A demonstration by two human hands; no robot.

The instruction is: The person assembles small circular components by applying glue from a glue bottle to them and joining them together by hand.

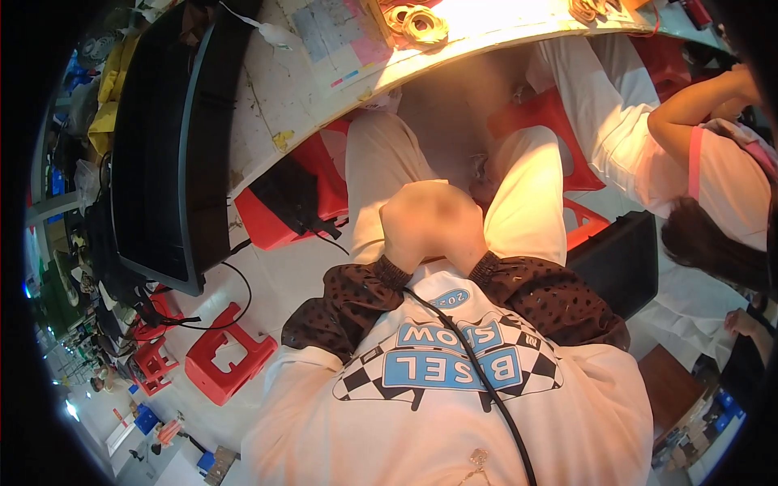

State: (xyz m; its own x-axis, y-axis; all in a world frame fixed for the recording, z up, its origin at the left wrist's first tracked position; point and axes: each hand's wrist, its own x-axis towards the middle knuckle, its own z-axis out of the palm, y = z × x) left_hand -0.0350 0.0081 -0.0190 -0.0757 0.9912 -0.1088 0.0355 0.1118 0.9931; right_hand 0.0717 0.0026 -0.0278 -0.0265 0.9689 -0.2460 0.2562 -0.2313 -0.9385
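My left hand [408, 225] and my right hand [460, 228] rest folded together in my lap, between my knees in light trousers. Both look blurred, and nothing shows between the fingers. Dark brown dotted sleeve covers [356, 296] wrap both forearms over a white printed shirt. A black cable [478, 364] runs from my wrists down across the shirt. The hands are well short of the workbench edge [405, 74] and touch nothing on it.
The white workbench carries tan coiled bands [423, 24] and a coloured paper sheet [336, 36]. A large black crate [162, 146] lies on its left end. Red plastic stools [227, 360] stand at the left. Another person in white [705, 162] sits at the right, beside a black box [620, 259].
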